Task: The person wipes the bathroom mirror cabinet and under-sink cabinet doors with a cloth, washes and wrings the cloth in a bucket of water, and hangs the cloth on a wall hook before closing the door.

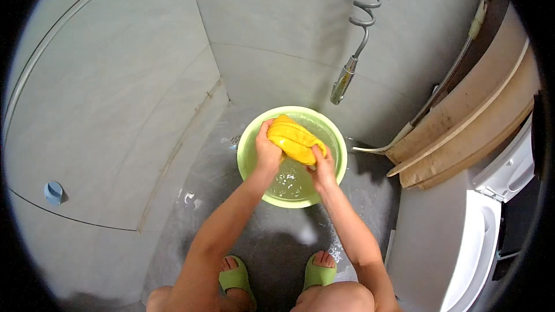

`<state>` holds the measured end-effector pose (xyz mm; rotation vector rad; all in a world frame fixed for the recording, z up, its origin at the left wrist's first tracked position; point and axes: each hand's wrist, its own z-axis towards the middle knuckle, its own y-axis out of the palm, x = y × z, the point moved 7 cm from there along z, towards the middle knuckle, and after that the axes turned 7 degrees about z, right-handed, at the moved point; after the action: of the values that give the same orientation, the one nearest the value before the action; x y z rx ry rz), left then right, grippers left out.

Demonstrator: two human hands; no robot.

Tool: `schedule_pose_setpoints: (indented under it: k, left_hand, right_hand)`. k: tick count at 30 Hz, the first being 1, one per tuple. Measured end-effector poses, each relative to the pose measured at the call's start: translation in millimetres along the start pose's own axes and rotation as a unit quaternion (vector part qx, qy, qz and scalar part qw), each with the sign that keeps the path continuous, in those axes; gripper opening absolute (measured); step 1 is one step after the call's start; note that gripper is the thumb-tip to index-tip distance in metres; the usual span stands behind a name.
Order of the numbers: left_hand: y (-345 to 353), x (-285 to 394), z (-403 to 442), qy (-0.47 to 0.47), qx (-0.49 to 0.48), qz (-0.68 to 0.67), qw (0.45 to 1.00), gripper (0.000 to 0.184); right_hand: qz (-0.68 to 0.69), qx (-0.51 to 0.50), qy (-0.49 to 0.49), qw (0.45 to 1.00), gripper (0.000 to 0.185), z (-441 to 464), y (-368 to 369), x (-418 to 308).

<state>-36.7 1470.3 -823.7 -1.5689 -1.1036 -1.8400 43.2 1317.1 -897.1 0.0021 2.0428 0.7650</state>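
A wet, bunched yellow cloth [296, 140] is held up over a light green basin [244, 182] with water in it. My left hand [267, 149] grips the cloth's left end, its fingers partly hidden behind the fabric. At the cloth's right end, my right hand [321, 167] closes its fingers on the fabric. Below the cloth, ripples and bright reflections show on the water [289, 185]. The basin stands on the dark grey floor in front of my feet.
A shower head [345, 80] hangs on a coiled hose above the basin's right side. To the right lean tan boards [462, 115] beside a white appliance [430, 237]. Light green slippers [235, 277] are on my feet. A blue knob [54, 193] is on the left wall.
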Motion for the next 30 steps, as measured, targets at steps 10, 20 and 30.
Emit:
schedule_pose_setpoints:
  k: [10,20,30]
  left_hand:
    - [2.1,-21.1,-35.4,-0.023,0.011,-0.016,1.000,0.049]
    - [2.7,24.4,-57.1,0.351,-0.225,0.402,0.815,0.110]
    - [5.2,-43.2,-50.3,0.049,-0.143,0.078,0.985,0.063]
  right_hand:
    - [0.282,-0.216,0.185,0.916,0.075,-14.8,57.8,25.4]
    - [0.291,-0.083,0.123,0.945,0.050,4.0,23.9,6.8]
    - [0.184,-0.037,0.019,0.982,0.038,9.9,28.6,-7.1]
